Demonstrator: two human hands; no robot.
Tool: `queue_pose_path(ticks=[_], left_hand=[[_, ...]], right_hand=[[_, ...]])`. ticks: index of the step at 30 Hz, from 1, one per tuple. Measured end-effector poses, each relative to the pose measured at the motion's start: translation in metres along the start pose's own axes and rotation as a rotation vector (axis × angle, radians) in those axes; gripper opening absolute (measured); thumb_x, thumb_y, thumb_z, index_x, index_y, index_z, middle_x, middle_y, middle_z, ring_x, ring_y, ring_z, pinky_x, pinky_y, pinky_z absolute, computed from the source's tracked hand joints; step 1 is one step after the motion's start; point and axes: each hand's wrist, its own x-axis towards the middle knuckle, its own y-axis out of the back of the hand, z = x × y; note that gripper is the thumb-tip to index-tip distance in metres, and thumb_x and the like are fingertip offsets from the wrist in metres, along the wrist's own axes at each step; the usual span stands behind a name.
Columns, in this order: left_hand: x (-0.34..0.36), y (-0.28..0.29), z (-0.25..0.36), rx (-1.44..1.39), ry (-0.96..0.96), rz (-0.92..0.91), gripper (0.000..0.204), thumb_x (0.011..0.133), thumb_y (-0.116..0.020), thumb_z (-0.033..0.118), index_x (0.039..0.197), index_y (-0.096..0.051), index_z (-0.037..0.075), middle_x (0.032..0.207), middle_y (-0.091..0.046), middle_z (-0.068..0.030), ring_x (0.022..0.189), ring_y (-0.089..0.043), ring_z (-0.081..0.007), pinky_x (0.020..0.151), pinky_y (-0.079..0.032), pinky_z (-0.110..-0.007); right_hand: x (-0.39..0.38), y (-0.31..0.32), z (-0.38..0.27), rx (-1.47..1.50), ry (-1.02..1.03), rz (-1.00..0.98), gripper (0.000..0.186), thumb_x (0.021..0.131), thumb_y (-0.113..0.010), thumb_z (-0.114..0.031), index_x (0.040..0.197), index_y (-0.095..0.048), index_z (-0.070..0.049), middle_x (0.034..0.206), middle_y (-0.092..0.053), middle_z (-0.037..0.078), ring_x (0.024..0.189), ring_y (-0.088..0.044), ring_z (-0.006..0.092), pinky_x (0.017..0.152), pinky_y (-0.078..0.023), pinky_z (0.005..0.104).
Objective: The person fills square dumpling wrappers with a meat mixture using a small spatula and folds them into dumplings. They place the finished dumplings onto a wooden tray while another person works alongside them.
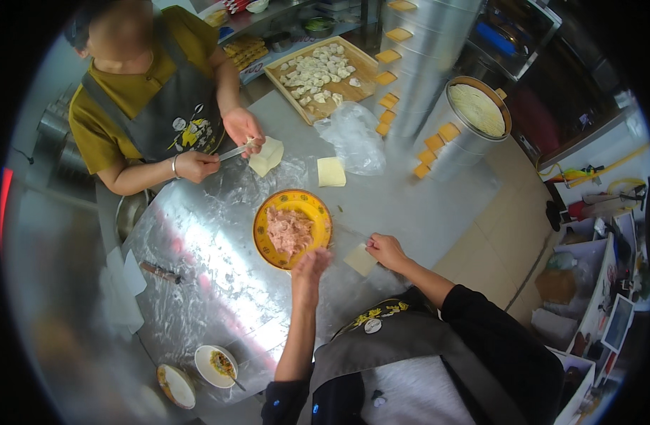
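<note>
My left hand [311,265] is closed at the near edge of a yellow patterned bowl [262,244] of pink minced filling [288,230]; what it holds, if anything, I cannot make out. My right hand [382,248] grips a thin flat stick [357,234] that points toward the bowl, over a pale square wrapper [360,261]. Another square wrapper [331,171] lies beyond the bowl on the floured steel table [445,205].
A co-worker [141,120] across the table holds a spatula over wrappers [267,156]. Behind are a wooden tray [289,99] of dumplings, a plastic bag [350,138] and tall steamer stacks [421,78]. Small bowls [204,365] and a dark-handled tool [162,273] lie at left.
</note>
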Motion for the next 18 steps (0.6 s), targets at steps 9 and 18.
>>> queue_pose_path(ticks=[9,18], left_hand=[[-0.001,0.022,-0.020,-0.403,-0.002,-0.080,0.051,0.093,-0.041,0.043,0.112,-0.054,-0.003,0.110,-0.058,-0.0150,0.103,-0.054,-0.0270,0.096,-0.039,-0.039],[-0.044,-0.007,0.032,-0.349,0.214,-0.003,0.054,0.091,-0.043,0.046,0.121,-0.049,0.001,0.118,-0.055,-0.0084,0.103,-0.056,-0.0213,0.084,-0.046,-0.035]], right_hand=[[-0.015,0.080,-0.140,0.641,0.030,-0.489,0.014,0.080,-0.064,-0.013,0.079,-0.054,-0.003,0.059,-0.047,-0.006,0.058,-0.042,0.0015,0.054,-0.038,0.0197],[0.008,0.060,-0.166,0.672,-0.011,-0.430,0.013,0.082,-0.064,-0.012,0.085,-0.055,-0.002,0.076,-0.057,-0.002,0.072,-0.050,0.0022,0.063,-0.044,0.0198]])
